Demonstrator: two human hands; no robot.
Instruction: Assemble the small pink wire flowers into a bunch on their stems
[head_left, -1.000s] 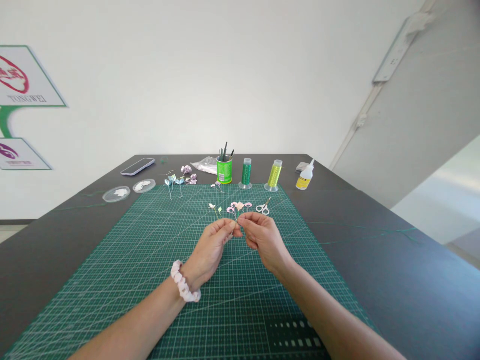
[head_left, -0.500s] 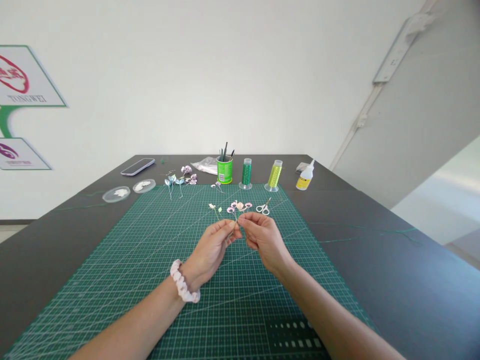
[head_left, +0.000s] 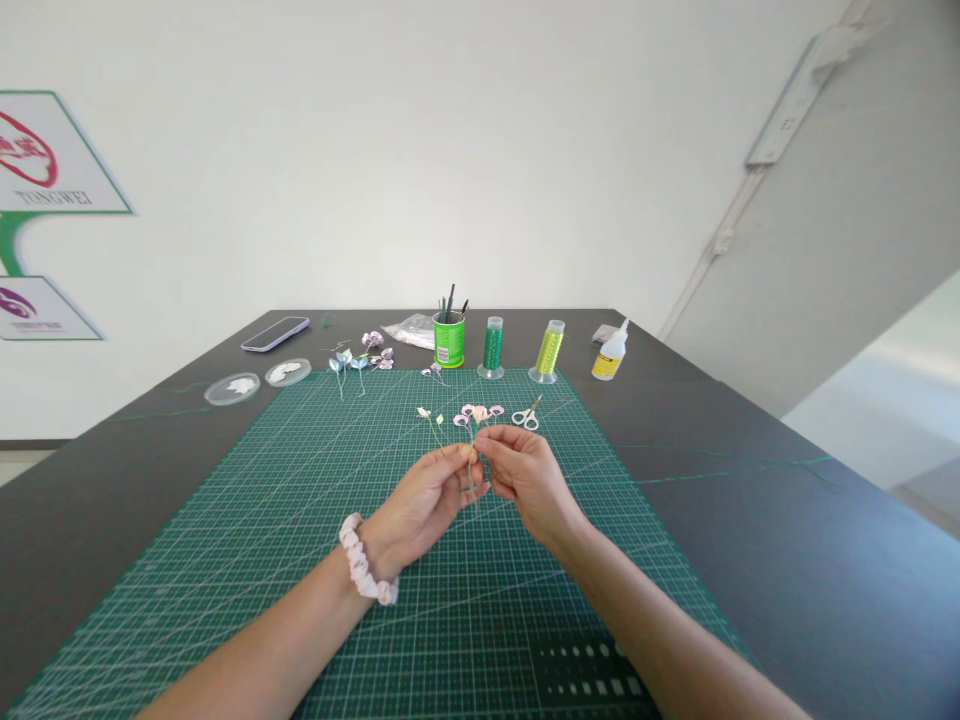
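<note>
My left hand (head_left: 431, 495), with a pale scrunchie (head_left: 365, 565) at the wrist, pinches the thin wire stem (head_left: 472, 482) of a small flower spray between thumb and forefinger; its other fingers are loosely spread. Pink looped petals and a peach flower (head_left: 480, 413) stand above the fingertips, and the stem's lower end hangs below them. My right hand (head_left: 525, 475) is closed in a pinch at the same stem, its fingertips beside the left thumb. Any thread there is too fine to see. A white flower and a green leaf (head_left: 440, 420) on thin stems show just left of the spray.
White-handled scissors (head_left: 526, 418) lie on the green cutting mat (head_left: 300, 520). Behind stand a green can of tools (head_left: 449, 342), green thread (head_left: 493, 348), yellow-green thread (head_left: 550, 352) and a glue bottle (head_left: 611, 352). Blue and purple flowers (head_left: 360, 362), clear dishes (head_left: 232, 389) and a phone (head_left: 276, 334) are leftward.
My left hand's lower fingers have opened outward, and the stem's hanging end now shows below them. The right hand has barely moved and stays pinched at the stem.
</note>
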